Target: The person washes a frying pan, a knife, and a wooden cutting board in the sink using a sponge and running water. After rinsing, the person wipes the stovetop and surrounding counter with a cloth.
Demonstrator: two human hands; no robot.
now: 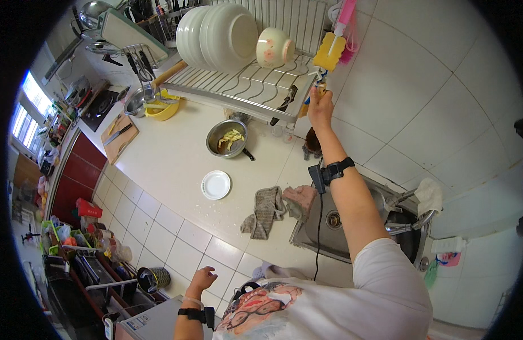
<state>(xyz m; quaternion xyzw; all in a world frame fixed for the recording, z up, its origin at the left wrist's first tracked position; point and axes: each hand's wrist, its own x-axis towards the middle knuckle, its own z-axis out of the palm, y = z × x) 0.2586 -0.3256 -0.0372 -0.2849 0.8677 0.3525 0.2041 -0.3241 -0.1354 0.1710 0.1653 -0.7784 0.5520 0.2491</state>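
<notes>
My right hand (321,111) is raised at the right end of the metal dish rack (261,106), fingers curled beside a blue and orange item (306,102). The fingers partly hide that item, so a firm grip on it cannot be made out. Just above hangs a yellow sponge brush (329,52) with a pink handle. My left hand (203,278) hangs low over the tiled floor, empty, its fingers loosely bent. On the counter before me are a steel pan (219,149) holding pale cut strips and a small white plate (216,185).
A grey cloth (264,212) and a pink cloth (299,199) lie by the steel sink (316,242). White bowls (227,38) stand in the rack. Farther left are a yellow basket (164,111) and a cutting board (124,142) with a knife (117,134).
</notes>
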